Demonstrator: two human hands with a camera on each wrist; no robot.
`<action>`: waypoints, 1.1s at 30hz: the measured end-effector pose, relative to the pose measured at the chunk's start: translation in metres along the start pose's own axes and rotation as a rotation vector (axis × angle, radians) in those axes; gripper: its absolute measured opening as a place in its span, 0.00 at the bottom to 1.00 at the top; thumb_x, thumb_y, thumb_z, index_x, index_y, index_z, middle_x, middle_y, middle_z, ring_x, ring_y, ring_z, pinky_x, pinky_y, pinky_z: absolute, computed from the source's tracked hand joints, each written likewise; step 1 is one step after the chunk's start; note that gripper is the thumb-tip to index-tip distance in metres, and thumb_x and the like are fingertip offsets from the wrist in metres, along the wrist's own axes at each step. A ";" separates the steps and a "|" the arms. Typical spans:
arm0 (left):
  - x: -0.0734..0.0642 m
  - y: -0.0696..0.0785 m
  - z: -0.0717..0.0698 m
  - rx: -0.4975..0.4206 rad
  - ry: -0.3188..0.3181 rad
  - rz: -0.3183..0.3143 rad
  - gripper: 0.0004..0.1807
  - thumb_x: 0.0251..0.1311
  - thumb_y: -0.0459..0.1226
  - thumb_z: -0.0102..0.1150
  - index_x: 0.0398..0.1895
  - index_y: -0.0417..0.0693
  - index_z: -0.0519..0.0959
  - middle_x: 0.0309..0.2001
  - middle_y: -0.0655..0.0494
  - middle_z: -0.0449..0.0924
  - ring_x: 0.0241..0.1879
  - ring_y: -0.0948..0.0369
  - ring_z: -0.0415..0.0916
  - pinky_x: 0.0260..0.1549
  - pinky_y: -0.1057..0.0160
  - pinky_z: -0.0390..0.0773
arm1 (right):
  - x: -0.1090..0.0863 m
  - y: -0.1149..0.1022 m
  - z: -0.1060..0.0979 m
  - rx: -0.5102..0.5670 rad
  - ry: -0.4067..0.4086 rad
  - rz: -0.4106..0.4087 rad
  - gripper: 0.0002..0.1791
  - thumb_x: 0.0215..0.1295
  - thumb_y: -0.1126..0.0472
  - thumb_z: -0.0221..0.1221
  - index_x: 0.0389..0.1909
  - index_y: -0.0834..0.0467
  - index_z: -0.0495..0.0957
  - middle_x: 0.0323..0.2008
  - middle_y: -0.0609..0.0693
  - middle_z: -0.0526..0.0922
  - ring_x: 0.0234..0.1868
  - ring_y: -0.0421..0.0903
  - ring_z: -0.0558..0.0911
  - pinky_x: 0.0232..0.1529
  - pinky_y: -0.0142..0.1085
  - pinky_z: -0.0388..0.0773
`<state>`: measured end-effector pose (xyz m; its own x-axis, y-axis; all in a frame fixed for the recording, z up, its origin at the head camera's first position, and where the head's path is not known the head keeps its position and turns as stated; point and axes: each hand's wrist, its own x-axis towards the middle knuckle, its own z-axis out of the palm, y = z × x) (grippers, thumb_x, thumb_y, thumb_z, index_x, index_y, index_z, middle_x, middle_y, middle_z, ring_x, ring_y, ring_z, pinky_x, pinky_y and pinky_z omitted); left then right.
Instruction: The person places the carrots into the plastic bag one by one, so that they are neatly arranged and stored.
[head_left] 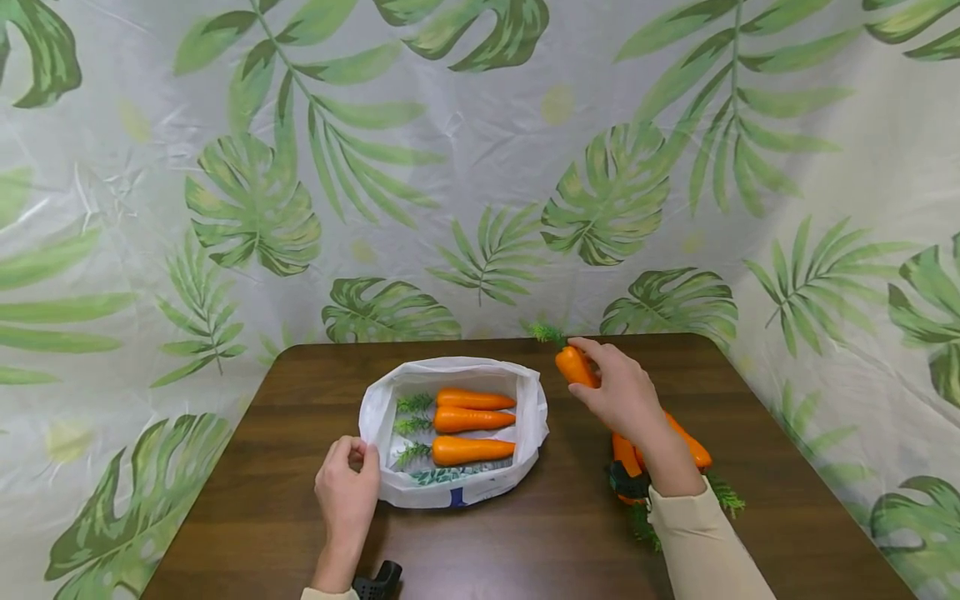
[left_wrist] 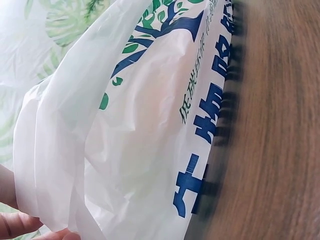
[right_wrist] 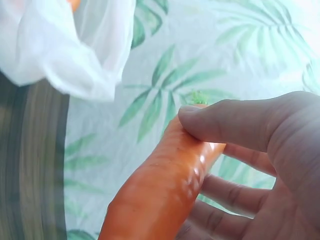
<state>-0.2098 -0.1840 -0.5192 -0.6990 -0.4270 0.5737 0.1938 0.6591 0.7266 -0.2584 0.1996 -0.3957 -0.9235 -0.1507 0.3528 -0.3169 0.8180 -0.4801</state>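
A white plastic bag (head_left: 416, 497) stands wide open on the table, with blue and green print on its side in the left wrist view. Three orange carrots with green tops lie inside: a back one (head_left: 476, 399), a middle one (head_left: 472, 419) and a front one (head_left: 472, 451). My left hand (head_left: 348, 483) pinches the bag's left rim between thumb and fingers. To the right of the bag, my right hand (head_left: 618, 387) holds another carrot (right_wrist: 155, 185) above the table, thumb on one side and fingers on the other. Its leafy top (head_left: 546, 333) points toward the back left.
More carrots (head_left: 690, 442) lie in a pile at the right of the brown wooden table (head_left: 277, 492), partly hidden by my right forearm. A dark band (head_left: 628, 481) shows among them. A leaf-patterned sheet (head_left: 480, 167) hangs behind the table. A black device (head_left: 381, 581) sits by my left wrist.
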 end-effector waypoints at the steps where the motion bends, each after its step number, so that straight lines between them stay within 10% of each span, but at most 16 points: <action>1: 0.000 0.000 0.000 -0.002 0.000 0.000 0.09 0.55 0.29 0.65 0.23 0.47 0.75 0.26 0.54 0.77 0.27 0.54 0.78 0.30 0.51 0.71 | 0.001 -0.004 0.002 0.005 -0.001 -0.003 0.39 0.58 0.58 0.73 0.71 0.46 0.69 0.50 0.52 0.80 0.43 0.52 0.82 0.41 0.51 0.78; 33: 0.000 0.003 -0.001 0.000 0.001 0.000 0.09 0.54 0.29 0.66 0.23 0.47 0.75 0.26 0.54 0.77 0.26 0.55 0.78 0.29 0.52 0.69 | 0.016 -0.083 0.069 0.149 -0.065 -0.227 0.38 0.56 0.66 0.73 0.68 0.45 0.72 0.50 0.41 0.79 0.41 0.41 0.79 0.39 0.38 0.78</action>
<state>-0.2084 -0.1828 -0.5166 -0.6986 -0.4273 0.5740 0.1938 0.6592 0.7266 -0.2623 0.0912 -0.4057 -0.8358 -0.3598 0.4146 -0.5408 0.6694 -0.5093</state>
